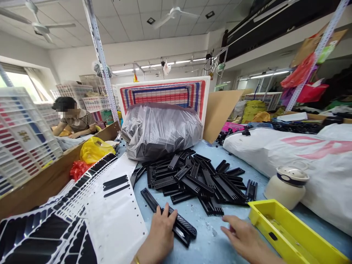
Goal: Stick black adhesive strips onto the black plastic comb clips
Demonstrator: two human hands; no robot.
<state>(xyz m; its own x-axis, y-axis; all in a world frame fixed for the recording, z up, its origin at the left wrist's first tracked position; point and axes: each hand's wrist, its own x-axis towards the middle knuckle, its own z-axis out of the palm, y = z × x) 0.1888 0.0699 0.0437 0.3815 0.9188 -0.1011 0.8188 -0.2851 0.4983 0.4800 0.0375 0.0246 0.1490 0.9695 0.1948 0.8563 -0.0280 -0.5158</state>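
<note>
My left hand (161,230) grips a long black plastic piece (183,224) near the table's front, its fingers bent over the edge. That piece has a perforated surface and lies against another narrow black piece (148,200), partly under my hand. My right hand (243,236) hovers to the right with thumb and index finger apart, and nothing shows between them. Beyond both hands spreads a heap of similar black pieces (192,176), some with pronged ends. Beside my right hand stands a yellow tray (298,234) with a few tiny bits inside.
White sheets with black strip-shaped stickers (118,185) cover the left side. A filled grey plastic bag (163,130) sits behind the heap, before a striped crate (162,88). At right are a cream bottle (286,187) and a white sack (264,146). A person (75,117) sits at far left.
</note>
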